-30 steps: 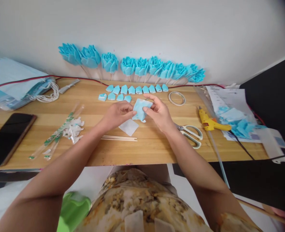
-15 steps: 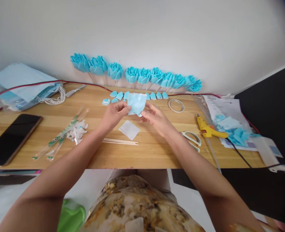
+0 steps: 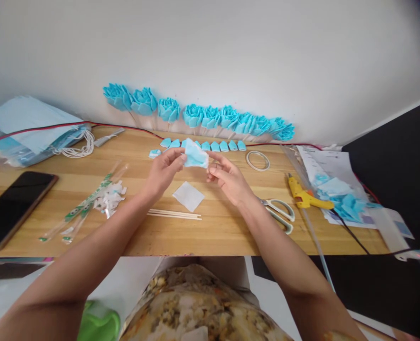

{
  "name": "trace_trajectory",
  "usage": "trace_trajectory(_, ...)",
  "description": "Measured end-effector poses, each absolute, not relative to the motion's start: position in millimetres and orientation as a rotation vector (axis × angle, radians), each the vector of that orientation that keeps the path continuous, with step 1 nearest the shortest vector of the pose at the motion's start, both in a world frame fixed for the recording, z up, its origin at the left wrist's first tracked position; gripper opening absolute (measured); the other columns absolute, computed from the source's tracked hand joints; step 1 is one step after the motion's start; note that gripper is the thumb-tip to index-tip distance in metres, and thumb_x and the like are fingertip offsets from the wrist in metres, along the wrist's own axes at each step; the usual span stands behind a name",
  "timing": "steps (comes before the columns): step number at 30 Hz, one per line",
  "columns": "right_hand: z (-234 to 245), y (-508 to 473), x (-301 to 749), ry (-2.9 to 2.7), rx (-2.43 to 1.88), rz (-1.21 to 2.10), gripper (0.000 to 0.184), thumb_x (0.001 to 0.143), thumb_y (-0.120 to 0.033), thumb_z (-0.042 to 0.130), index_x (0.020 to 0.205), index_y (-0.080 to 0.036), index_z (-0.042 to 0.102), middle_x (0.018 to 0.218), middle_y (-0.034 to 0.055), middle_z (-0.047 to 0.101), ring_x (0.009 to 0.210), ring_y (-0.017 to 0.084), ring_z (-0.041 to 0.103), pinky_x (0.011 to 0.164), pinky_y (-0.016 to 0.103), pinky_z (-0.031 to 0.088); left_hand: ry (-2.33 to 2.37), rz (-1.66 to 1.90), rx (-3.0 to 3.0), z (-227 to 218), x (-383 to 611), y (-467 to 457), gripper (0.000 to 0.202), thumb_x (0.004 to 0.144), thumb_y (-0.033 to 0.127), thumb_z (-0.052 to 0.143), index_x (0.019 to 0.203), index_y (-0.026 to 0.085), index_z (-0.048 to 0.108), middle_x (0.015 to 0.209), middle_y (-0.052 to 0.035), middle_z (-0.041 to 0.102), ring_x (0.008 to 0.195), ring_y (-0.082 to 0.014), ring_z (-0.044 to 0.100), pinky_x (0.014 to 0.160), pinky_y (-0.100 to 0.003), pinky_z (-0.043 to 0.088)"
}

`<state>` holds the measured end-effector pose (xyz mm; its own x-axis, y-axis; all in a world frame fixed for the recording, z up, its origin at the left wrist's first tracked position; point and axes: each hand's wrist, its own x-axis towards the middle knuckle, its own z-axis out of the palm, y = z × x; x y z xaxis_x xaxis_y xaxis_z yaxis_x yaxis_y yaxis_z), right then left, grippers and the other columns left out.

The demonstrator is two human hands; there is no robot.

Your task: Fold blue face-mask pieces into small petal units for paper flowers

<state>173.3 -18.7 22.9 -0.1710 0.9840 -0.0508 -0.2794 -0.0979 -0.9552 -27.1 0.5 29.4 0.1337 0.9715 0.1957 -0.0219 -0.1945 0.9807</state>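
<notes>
A small piece of light blue mask fabric (image 3: pixel 196 155), partly folded over, is held up above the table. My left hand (image 3: pixel 165 170) pinches its left edge between thumb and fingers. At its right edge are the curled fingers of my right hand (image 3: pixel 231 177), the index fingertip against the corner and the thumb just below. Beneath the hands lies a flat white fabric square (image 3: pixel 188 196), with thin wooden sticks (image 3: pixel 174 214) in front of it. Behind the hands runs a row of cut blue petals (image 3: pixel 224 146), partly hidden by the held piece.
Blue fabric flowers (image 3: pixel 169 110) on sticks lean against the wall. Rightward are a tape roll (image 3: pixel 258 161), scissors (image 3: pixel 283 208), a yellow glue gun (image 3: pixel 305 194) and fabric scraps (image 3: pixel 348 203). Leftward are a phone (image 3: pixel 18 208), plastic wrappers (image 3: pixel 85 208) and a mask stack (image 3: pixel 35 123).
The blue fabric piece was spread flat between both hands; now it is folded over and smaller. My right fingers have shifted around its right edge. The whole view has tilted slightly.
</notes>
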Motion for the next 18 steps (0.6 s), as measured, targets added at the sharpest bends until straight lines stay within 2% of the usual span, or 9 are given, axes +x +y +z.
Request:
trace_trajectory(2, 23.2, -20.6, 174.6, -1.025, -0.969, 1.550, 0.052, 0.069, -0.026, 0.079, 0.120, -0.025, 0.066, 0.072, -0.0073, 0.064, 0.065, 0.009, 0.056, 0.064, 0.024, 0.050, 0.979, 1.302, 1.417, 27.8, -27.5, 1.7, 0.022, 0.083, 0.040, 0.068, 0.087, 0.019, 0.067, 0.081, -0.0014, 0.067, 0.074, -0.0137, 0.056, 0.070, -0.026, 0.046)
trace_trajectory(6, 22.8, -21.2, 178.3, -0.992, -1.001, 1.504, 0.054, 0.069, -0.029, 0.080, 0.121, -0.025, 0.066, 0.075, -0.0061, 0.066, 0.068, 0.010, 0.057, 0.065, 0.025, 0.051, 0.926, 1.235, 1.337, 23.0, -27.1, 3.9, 0.026, 0.079, 0.042, 0.074, 0.090, 0.019, 0.067, 0.077, -0.0007, 0.066, 0.067, -0.0129, 0.058, 0.068, -0.027, 0.049)
trace_trajectory(10, 20.5, -20.0, 180.9, -1.033, -1.015, 1.347, 0.046, 0.077, -0.040, 0.076, 0.121, -0.027, 0.067, 0.097, 0.0001, 0.073, 0.093, 0.015, 0.066, 0.074, 0.028, 0.055, 0.883, 1.181, 1.308, 20.4, -24.8, 2.8, 0.026, 0.077, 0.040, 0.076, 0.088, 0.018, 0.068, 0.076, 0.0000, 0.066, 0.065, -0.0116, 0.058, 0.067, -0.026, 0.050)
trace_trajectory(13, 19.2, -19.9, 180.8, -1.060, -1.003, 1.340, 0.048, 0.081, -0.048, 0.074, 0.124, -0.028, 0.065, 0.115, 0.0026, 0.073, 0.106, 0.018, 0.067, 0.081, 0.030, 0.055, 0.829, 1.107, 1.312, 19.7, -22.6, 0.2, 0.026, 0.077, 0.041, 0.077, 0.084, 0.018, 0.068, 0.074, 0.0008, 0.065, 0.064, -0.0110, 0.057, 0.066, -0.026, 0.049)
trace_trajectory(15, 18.2, -20.2, 179.5, -1.094, -0.985, 1.374, 0.053, 0.079, -0.052, 0.075, 0.125, -0.029, 0.064, 0.119, 0.0032, 0.073, 0.106, 0.020, 0.067, 0.082, 0.032, 0.055, 0.814, 1.039, 1.335, 19.4, -21.1, -2.2, 0.026, 0.077, 0.041, 0.077, 0.084, 0.018, 0.068, 0.071, 0.0014, 0.063, 0.063, -0.0112, 0.057, 0.065, -0.026, 0.048)
trace_trajectory(18, 16.1, -20.5, 176.6, -1.114, -0.957, 1.387, 0.052, 0.072, -0.049, 0.082, 0.118, -0.028, 0.069, 0.112, 0.0021, 0.076, 0.100, 0.021, 0.069, 0.081, 0.033, 0.055, 0.816, 0.958, 1.359, 19.2, -19.2, -5.8, 0.027, 0.077, 0.042, 0.078, 0.087, 0.018, 0.069, 0.068, 0.0019, 0.062, 0.063, -0.0119, 0.058, 0.065, -0.026, 0.046)
